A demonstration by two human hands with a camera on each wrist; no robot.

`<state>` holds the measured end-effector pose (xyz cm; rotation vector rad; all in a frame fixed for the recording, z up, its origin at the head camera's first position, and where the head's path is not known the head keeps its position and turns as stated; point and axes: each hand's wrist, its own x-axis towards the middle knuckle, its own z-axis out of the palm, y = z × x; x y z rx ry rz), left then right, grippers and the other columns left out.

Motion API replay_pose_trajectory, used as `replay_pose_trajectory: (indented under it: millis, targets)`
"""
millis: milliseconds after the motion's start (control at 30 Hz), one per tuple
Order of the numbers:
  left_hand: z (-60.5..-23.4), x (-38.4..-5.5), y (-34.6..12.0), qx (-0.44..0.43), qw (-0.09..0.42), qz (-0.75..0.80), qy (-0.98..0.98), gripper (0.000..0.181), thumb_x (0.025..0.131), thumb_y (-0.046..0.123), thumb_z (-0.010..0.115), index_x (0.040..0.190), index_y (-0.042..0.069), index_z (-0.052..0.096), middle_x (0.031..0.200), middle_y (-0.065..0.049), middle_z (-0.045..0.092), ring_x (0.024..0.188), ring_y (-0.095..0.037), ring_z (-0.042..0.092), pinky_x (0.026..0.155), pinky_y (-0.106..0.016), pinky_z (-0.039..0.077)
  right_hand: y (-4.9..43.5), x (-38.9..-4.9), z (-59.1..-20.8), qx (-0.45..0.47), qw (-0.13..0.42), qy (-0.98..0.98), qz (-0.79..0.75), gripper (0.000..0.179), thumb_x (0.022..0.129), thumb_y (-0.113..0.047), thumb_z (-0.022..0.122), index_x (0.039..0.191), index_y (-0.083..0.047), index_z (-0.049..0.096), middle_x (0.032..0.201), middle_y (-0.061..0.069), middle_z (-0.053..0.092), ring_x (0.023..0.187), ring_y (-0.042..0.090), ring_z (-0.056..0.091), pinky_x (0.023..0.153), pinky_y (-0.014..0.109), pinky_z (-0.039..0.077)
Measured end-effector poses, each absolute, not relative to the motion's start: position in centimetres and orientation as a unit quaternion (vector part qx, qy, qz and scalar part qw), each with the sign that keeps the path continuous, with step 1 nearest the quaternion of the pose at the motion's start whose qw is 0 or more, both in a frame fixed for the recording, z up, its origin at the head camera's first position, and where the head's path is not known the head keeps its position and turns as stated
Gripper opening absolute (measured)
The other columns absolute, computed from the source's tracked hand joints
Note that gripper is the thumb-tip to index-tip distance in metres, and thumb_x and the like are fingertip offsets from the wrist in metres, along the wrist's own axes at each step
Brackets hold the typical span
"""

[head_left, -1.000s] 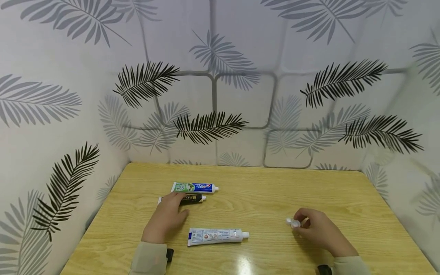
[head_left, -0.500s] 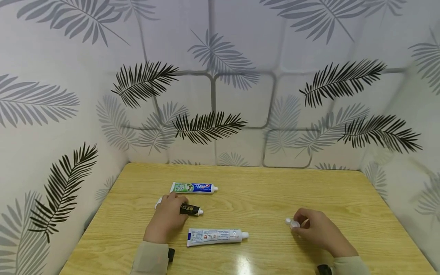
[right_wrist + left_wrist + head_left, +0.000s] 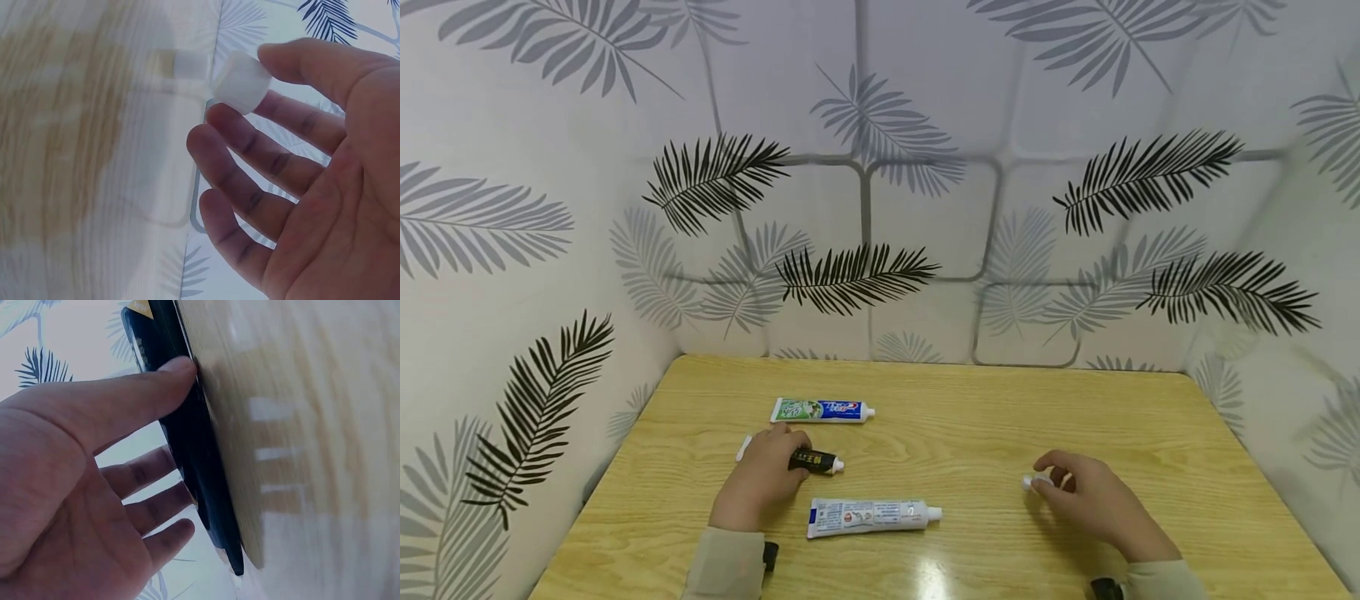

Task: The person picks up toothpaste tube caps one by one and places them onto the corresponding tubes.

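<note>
Hands sit low on the wooden table: left hand grips the black tube, now dragged nearer, at eight o'clock, while right hand still pinches a white cap at four.

Seen from the head camera, high and looking forward and down, the whole wooden table lies ahead, leaf-patterned walls behind. The left wrist camera sits close under the left hand, tilted along the tabletop beside a black tube. The right wrist camera looks closely past the right hand at a white cap. All three views share the tabletop.
</note>
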<state>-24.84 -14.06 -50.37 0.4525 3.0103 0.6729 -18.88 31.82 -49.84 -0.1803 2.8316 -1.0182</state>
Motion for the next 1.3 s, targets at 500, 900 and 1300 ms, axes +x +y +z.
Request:
replay_pose_trajectory:
  millis: [500, 900, 1300]
  targets:
    - [-49.9, -25.0, -14.1, 0.164, 0.031, 0.259, 0.951, 0.024, 0.090, 0.016, 0.086, 0.110, 0.017, 0.074, 0.108, 0.000, 0.068, 0.099, -0.018, 0.060, 0.097, -0.047, 0.055, 30.7, -18.8, -48.6, -0.079, 0.028, 0.926, -0.367, 0.020, 0.098, -0.032, 0.079, 0.103, -0.017, 0.067, 0.098, -0.002, 0.070, 0.082, 0.011, 0.066, 0.068, 0.026, 0.054]
    - [-48.2, -24.5, -12.7, 0.214, 0.005, 0.310, 0.926, 0.024, 0.094, 0.009, 0.081, 0.117, 0.009, 0.074, 0.120, -0.006, 0.074, 0.115, -0.025, 0.067, 0.104, -0.049, 0.055, 30.0, -18.6, -48.2, -0.124, -0.013, 0.921, -0.370, 0.027, 0.104, -0.025, 0.071, 0.128, -0.012, 0.072, 0.112, -0.001, 0.070, 0.086, 0.005, 0.065, 0.075, 0.028, 0.054]
    - [-47.5, -23.9, -11.1, 0.271, -0.016, 0.302, 0.914, 0.033, 0.098, 0.016, 0.078, 0.130, 0.010, 0.072, 0.123, -0.005, 0.072, 0.112, -0.021, 0.066, 0.099, -0.046, 0.057, 29.0, -17.9, -47.6, -0.114, -0.052, 0.920, -0.371, 0.011, 0.098, -0.029, 0.079, 0.096, -0.028, 0.068, 0.097, -0.012, 0.072, 0.084, 0.003, 0.066, 0.076, 0.029, 0.052]
